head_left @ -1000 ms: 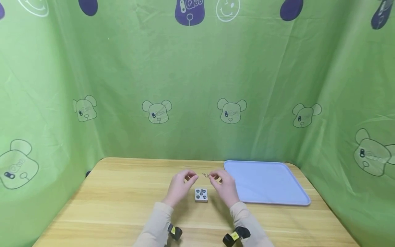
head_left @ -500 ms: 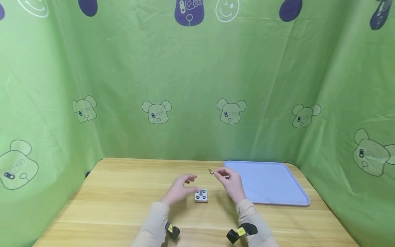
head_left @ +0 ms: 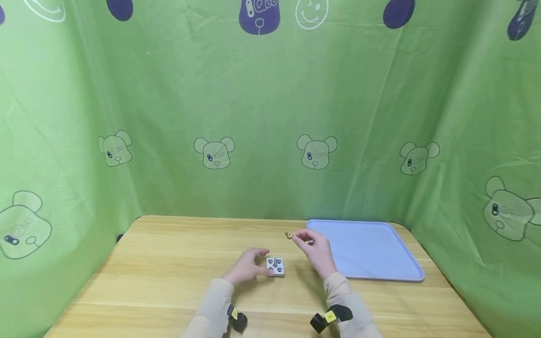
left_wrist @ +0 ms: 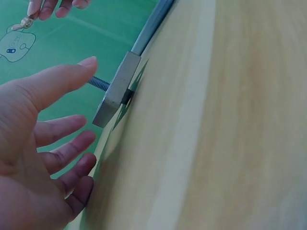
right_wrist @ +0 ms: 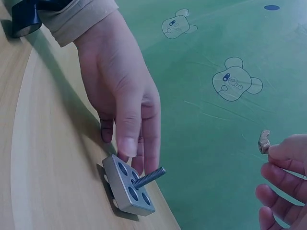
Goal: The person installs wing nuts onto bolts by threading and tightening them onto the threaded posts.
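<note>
A small square metal plate [head_left: 275,267] with several holes lies on the wooden table [head_left: 169,281], and a threaded stud [head_left: 276,261] stands up from its middle. My left hand [head_left: 261,263] rests beside the plate's left edge with straight fingers, and its fingertips [right_wrist: 128,143] touch the plate [right_wrist: 125,190] near the stud [right_wrist: 149,176]. My right hand [head_left: 297,238] hovers to the back right of the plate and pinches a small brass wing nut [head_left: 289,234] between thumb and fingertips. The nut [right_wrist: 263,142] hangs in the air, apart from the stud. The left wrist view shows the plate [left_wrist: 115,91] edge-on.
A light blue tray [head_left: 367,251] lies on the right part of the table, close to my right hand. Green printed cloth [head_left: 270,141] walls in the table at the back and both sides. Black wrist straps [head_left: 325,320] sit on both sleeves.
My left hand has come down from the air to the plate's left edge. My right hand moved right and a little back with the nut, then stayed still.
</note>
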Demonstrator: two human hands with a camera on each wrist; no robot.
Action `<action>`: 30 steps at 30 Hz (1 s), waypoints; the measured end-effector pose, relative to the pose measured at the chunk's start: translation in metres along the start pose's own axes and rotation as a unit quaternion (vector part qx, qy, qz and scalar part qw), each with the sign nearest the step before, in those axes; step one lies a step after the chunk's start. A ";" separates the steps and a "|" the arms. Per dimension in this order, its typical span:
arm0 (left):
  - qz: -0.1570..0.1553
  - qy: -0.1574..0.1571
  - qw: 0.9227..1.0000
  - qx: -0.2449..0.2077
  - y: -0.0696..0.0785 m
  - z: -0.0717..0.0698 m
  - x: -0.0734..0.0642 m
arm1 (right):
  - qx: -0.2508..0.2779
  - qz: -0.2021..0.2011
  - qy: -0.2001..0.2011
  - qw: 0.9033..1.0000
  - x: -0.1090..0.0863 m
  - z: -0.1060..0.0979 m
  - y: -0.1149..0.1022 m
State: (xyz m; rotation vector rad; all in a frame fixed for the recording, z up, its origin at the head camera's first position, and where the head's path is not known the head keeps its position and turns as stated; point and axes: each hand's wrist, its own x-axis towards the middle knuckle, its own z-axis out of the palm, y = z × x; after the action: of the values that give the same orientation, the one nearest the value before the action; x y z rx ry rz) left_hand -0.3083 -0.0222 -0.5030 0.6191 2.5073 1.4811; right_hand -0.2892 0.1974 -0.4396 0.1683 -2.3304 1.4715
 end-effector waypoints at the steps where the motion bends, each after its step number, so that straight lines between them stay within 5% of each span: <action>1: -0.001 -0.004 1.000 0.001 -0.001 0.000 0.000 | 0.001 0.000 -0.001 1.000 0.000 0.000 0.000; 14: -0.017 0.007 0.998 0.064 0.000 0.002 -0.003 | 0.005 0.007 -0.019 1.000 -0.003 0.002 -0.002; 30: -0.013 0.019 0.996 0.084 0.002 0.003 -0.004 | -0.032 -0.009 -0.061 0.998 -0.008 0.020 0.016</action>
State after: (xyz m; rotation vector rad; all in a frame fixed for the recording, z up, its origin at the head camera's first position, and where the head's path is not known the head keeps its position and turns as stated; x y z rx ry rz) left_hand -0.3035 -0.0206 -0.5025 0.5870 2.6777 1.2959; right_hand -0.2918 0.1860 -0.4632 0.2677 -2.4620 1.4120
